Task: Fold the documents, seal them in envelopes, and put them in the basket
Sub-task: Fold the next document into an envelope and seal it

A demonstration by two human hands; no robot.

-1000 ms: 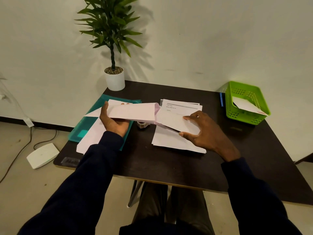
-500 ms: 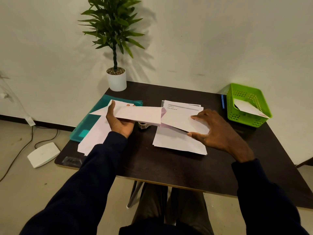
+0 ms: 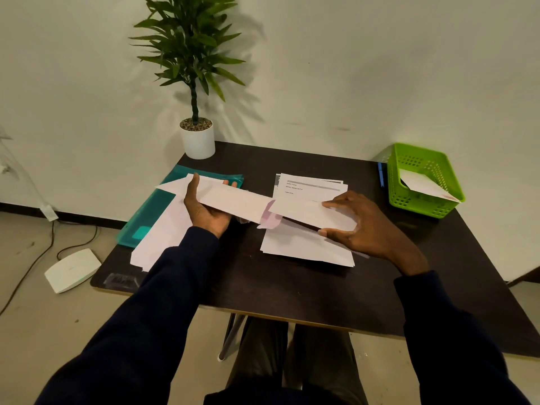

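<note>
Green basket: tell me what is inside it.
One white envelope leans inside the green basket, a corner poking over the rim. Whatever lies beneath is hidden by the envelope and basket wall.

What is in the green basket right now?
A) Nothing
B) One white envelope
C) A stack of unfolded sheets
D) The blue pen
B: a single white envelope leans inside the green basket, while the blue pen lies outside it on the table.

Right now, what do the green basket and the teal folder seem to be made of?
The basket looks like moulded plastic: uniform bright green, regular holes in its walls. The folder is probably thin plastic sheet: translucent teal, soft sheen.
</note>
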